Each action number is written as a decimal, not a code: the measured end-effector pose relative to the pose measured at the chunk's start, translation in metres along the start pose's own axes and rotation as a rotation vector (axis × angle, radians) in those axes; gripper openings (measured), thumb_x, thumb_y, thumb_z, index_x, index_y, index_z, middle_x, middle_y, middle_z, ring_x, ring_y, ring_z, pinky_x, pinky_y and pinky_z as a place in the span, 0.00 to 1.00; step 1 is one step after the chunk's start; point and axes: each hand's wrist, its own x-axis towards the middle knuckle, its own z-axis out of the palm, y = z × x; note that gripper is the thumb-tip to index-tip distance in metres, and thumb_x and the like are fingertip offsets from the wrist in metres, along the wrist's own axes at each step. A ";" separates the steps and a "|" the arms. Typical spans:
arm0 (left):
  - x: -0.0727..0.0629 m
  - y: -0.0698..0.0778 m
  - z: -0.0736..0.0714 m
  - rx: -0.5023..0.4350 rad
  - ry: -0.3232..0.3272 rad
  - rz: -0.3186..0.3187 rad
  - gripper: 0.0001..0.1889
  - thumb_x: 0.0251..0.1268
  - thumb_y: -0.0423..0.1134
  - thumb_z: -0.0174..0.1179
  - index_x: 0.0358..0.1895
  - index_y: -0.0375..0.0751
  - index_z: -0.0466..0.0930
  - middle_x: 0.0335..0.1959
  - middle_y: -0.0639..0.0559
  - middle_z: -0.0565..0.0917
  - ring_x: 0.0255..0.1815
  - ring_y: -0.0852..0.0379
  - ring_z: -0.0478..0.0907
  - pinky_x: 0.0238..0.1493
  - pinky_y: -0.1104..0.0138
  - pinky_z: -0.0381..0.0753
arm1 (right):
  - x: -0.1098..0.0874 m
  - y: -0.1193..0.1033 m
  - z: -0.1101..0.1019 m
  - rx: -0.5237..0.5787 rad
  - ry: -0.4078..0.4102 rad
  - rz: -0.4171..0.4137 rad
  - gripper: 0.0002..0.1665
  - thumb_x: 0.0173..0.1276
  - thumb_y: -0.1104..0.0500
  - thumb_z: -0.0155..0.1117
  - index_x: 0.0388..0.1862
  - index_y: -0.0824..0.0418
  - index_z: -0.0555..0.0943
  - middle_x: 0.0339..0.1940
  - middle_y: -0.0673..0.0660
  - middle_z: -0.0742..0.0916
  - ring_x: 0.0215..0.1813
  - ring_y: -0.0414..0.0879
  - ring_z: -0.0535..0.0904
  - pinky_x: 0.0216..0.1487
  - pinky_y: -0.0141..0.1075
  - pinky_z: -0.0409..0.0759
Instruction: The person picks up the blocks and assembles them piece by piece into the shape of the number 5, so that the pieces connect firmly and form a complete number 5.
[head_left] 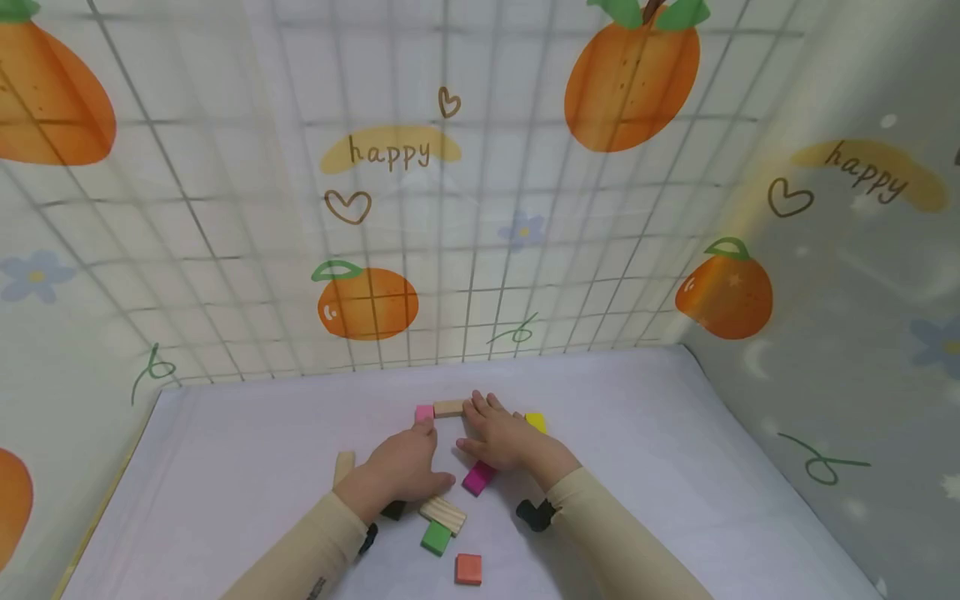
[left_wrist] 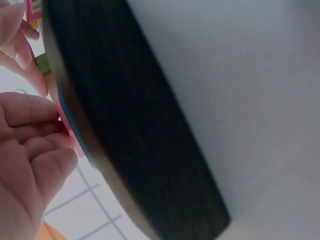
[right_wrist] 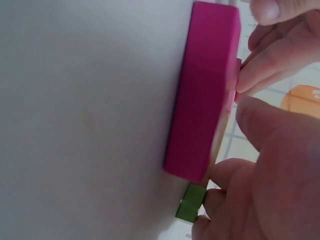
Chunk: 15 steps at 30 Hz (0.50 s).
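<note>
My left hand (head_left: pixel 405 462) reaches to the back, its fingertips touching a pink block (head_left: pixel 424 412) at the left end of a row. In the left wrist view its fingers meet the pink block (left_wrist: pixel 67 122). Beside that block lies a plain wooden block (head_left: pixel 448 408). My right hand (head_left: pixel 495 437) has its fingers spread at the wooden block's right end. A green block (right_wrist: pixel 191 202) shows by its fingertips in the right wrist view. Under the right palm is a magenta block (head_left: pixel 478 477), large in the right wrist view.
Nearer the front lie a striped wooden block (head_left: pixel 444 514), a green block (head_left: pixel 436 537) and a red-orange block (head_left: pixel 468 569). Another wooden block (head_left: pixel 344 465) and a black block (head_left: pixel 393 510) are by the left arm. A yellow block (head_left: pixel 536 422) sits right of the right hand.
</note>
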 end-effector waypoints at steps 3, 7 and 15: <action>0.002 0.003 0.002 0.030 0.022 -0.003 0.46 0.60 0.62 0.66 0.70 0.28 0.70 0.76 0.37 0.66 0.70 0.43 0.74 0.68 0.53 0.76 | -0.001 -0.001 -0.002 -0.003 0.004 0.002 0.48 0.74 0.33 0.53 0.83 0.53 0.53 0.85 0.56 0.54 0.85 0.58 0.45 0.75 0.67 0.57; 0.004 0.004 0.005 0.061 0.042 0.004 0.47 0.60 0.62 0.66 0.70 0.26 0.69 0.76 0.36 0.66 0.70 0.43 0.74 0.67 0.54 0.77 | -0.002 -0.002 -0.003 -0.017 0.007 -0.004 0.48 0.74 0.33 0.53 0.83 0.54 0.53 0.85 0.56 0.55 0.85 0.59 0.46 0.75 0.67 0.58; 0.005 0.002 0.004 0.040 0.030 0.020 0.46 0.58 0.62 0.68 0.70 0.29 0.69 0.76 0.37 0.66 0.71 0.44 0.73 0.69 0.53 0.75 | -0.001 -0.003 -0.001 -0.012 0.005 0.008 0.48 0.74 0.34 0.55 0.83 0.53 0.54 0.85 0.56 0.55 0.85 0.59 0.46 0.75 0.66 0.58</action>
